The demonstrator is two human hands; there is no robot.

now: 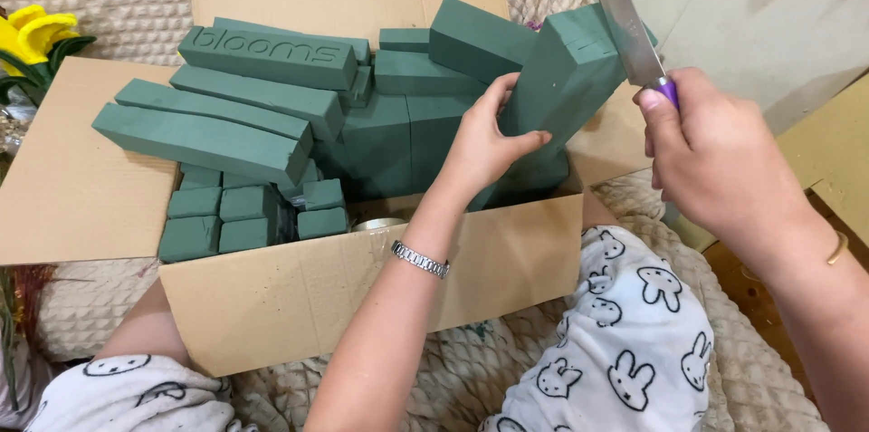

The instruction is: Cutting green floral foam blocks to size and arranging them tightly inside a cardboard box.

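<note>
The left hand (484, 138) grips the upright green foam brick (566, 79) over the cardboard box (362, 287); the right hand (715, 160) is closed on a knife (625, 20) touching its top corner — best kept steady, fingers below the blade's path.

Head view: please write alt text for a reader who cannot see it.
A left hand holds a green foam block upright over an open cardboard box of similar blocks, while the right hand holds a knife against it.
</note>
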